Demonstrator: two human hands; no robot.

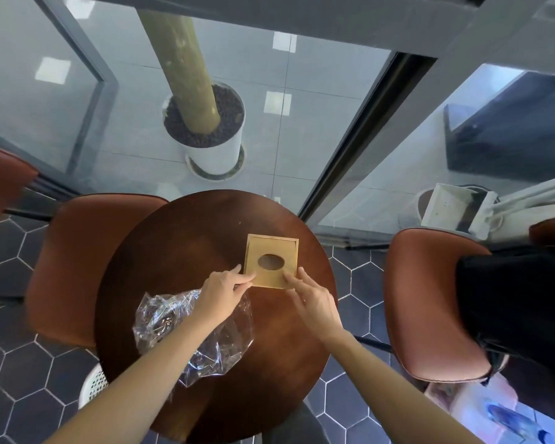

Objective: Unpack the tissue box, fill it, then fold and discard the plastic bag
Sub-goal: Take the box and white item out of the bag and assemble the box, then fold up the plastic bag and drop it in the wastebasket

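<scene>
We've got the box [271, 261] out of the bag [193, 331] already; it sits flat on the table [173, 251], right of centre twd the far side, oval slot facing up. The bag lies crumpled at the near left, partly under our left forearm, apart from the box or maybe just touching its near-left corner; can't tell.

Left hand [223, 291] pinches the box's near-left corner, thumb on top, fingers at the edge. Right hand [311, 299] isn't gripping: fingertips press on the lid nr the near-right corner, thumb beside the right edge.

Step in hand, as we read it: getting the lid off or slid open so we can fill it. A rim shows along the far and left edges, so the lid prob. slides in a groove. To do it well:

- hold the body steady w/ the left, low on the side wall, not on the lid itself, or we clamp it shut
- push w/ the right fingertips evenly, straight along the groove, no twist
- keep the box on the table; the wood looks light, may skid
- no tissues in view, so find them before opening further.
</scene>
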